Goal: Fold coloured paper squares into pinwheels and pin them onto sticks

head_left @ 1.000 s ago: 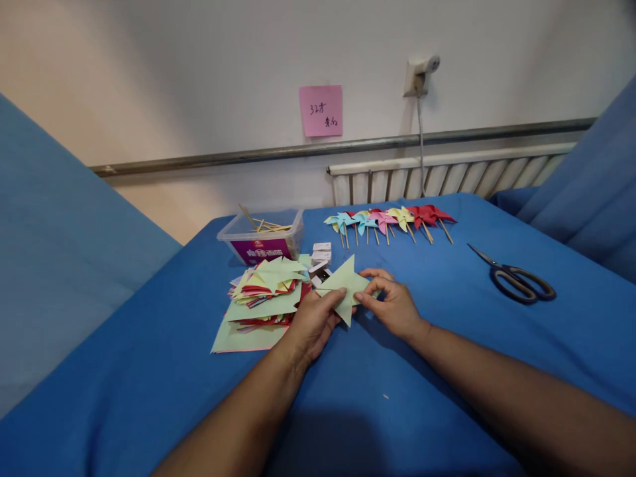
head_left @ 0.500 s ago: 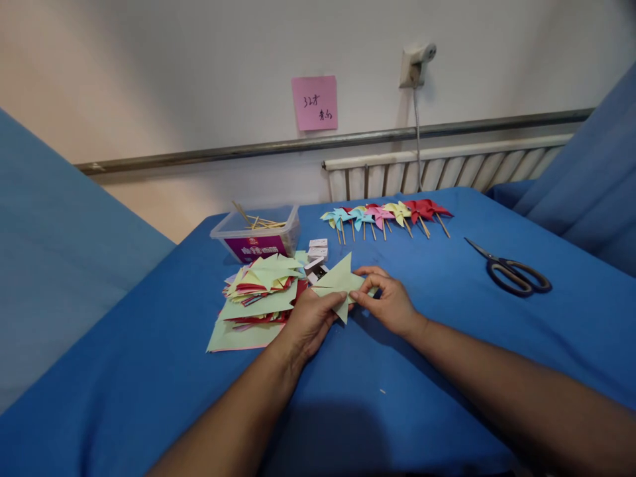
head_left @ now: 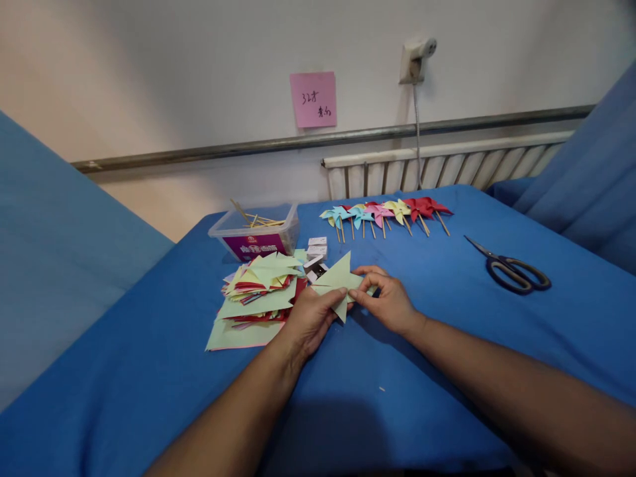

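A pale green cut paper piece (head_left: pixel 340 281) with pointed flaps is held between both hands just above the blue cloth. My left hand (head_left: pixel 309 322) pinches its lower left edge. My right hand (head_left: pixel 386 301) pinches its right side with thumb and forefinger. Directly left of my left hand lies a messy stack of coloured cut papers (head_left: pixel 258 291), green, red and yellow.
A clear plastic tub of wooden sticks (head_left: pixel 256 232) stands behind the stack, with small white boxes (head_left: pixel 317 250) beside it. A row of finished paper pinwheels (head_left: pixel 385 213) lies at the back. Black scissors (head_left: pixel 511 270) lie at the right. The table (head_left: pixel 447 344) is covered in blue cloth.
Both hands keep their hold on the green paper and have hardly moved. The view has shifted slightly, so everything sits a little lower left than before.
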The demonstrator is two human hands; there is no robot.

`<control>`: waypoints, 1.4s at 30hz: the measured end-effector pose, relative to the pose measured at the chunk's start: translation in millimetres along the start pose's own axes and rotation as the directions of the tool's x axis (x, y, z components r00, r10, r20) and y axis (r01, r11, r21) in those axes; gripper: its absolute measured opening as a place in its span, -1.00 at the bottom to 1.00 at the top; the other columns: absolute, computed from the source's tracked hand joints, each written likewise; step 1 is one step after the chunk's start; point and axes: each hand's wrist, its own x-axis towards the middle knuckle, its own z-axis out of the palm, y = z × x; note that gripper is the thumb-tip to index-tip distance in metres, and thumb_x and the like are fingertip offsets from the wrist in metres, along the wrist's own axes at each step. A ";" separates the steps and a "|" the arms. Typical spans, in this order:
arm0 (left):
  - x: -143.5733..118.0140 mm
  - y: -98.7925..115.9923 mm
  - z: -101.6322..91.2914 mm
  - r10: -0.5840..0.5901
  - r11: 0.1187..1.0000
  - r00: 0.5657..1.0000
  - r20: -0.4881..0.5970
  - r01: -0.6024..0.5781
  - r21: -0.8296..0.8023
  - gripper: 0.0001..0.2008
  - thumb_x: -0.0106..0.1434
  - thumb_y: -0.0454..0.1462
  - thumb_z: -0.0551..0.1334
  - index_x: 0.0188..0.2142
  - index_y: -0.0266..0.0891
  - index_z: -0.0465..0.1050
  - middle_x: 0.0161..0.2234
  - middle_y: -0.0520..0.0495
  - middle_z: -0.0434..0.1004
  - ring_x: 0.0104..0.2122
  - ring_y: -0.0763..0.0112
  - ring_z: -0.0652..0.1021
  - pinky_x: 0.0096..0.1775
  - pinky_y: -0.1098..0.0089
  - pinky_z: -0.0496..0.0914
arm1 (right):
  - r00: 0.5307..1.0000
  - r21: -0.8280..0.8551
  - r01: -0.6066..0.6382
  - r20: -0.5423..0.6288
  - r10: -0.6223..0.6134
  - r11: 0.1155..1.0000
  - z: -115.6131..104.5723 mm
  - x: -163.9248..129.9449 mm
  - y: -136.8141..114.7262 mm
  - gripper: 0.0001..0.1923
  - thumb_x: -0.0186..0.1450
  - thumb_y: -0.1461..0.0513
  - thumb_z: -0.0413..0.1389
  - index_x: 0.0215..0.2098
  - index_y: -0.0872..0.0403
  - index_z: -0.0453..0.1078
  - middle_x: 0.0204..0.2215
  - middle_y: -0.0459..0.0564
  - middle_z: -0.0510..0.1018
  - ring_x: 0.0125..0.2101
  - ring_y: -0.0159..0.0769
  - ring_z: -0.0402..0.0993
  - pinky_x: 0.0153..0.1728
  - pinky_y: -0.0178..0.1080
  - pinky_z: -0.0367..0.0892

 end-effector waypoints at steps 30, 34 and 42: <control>-0.1 11.1 -11.0 0.142 0.660 0.978 0.152 -0.208 0.721 -0.65 -0.01 -0.27 0.31 -0.19 -0.33 0.42 -0.29 -0.12 0.56 -0.35 0.31 0.50 -0.33 0.37 0.37 | 0.889 0.513 -0.454 0.314 0.334 0.728 -9.1 -0.2 -10.7 -0.59 0.00 0.16 0.34 -0.21 0.07 0.38 -0.37 -0.07 0.52 -0.43 -0.33 0.42 -0.37 -0.25 0.30; -0.7 11.2 -13.9 0.163 0.551 0.971 0.176 -0.238 0.800 -0.70 0.02 -0.26 0.28 -0.22 -0.30 0.41 -0.32 -0.09 0.54 -0.38 0.33 0.48 -0.37 0.39 0.34 | 0.886 0.464 -0.450 0.336 0.319 0.763 -7.3 0.6 -11.5 -0.60 -0.07 0.22 0.35 -0.26 0.07 0.40 -0.36 -0.09 0.52 -0.42 -0.35 0.42 -0.35 -0.26 0.31; 2.8 3.8 -5.5 0.189 0.913 0.980 -0.060 -0.153 0.378 -0.48 -0.02 -0.29 0.39 -0.04 -0.27 0.34 -0.17 -0.14 0.56 -0.22 0.28 0.54 -0.15 0.31 0.39 | 0.899 0.586 -0.403 0.107 0.426 0.703 2.5 -0.2 -7.1 -0.59 -0.04 0.19 0.33 -0.24 0.08 0.37 -0.40 -0.10 0.54 -0.44 -0.32 0.45 -0.33 -0.22 0.35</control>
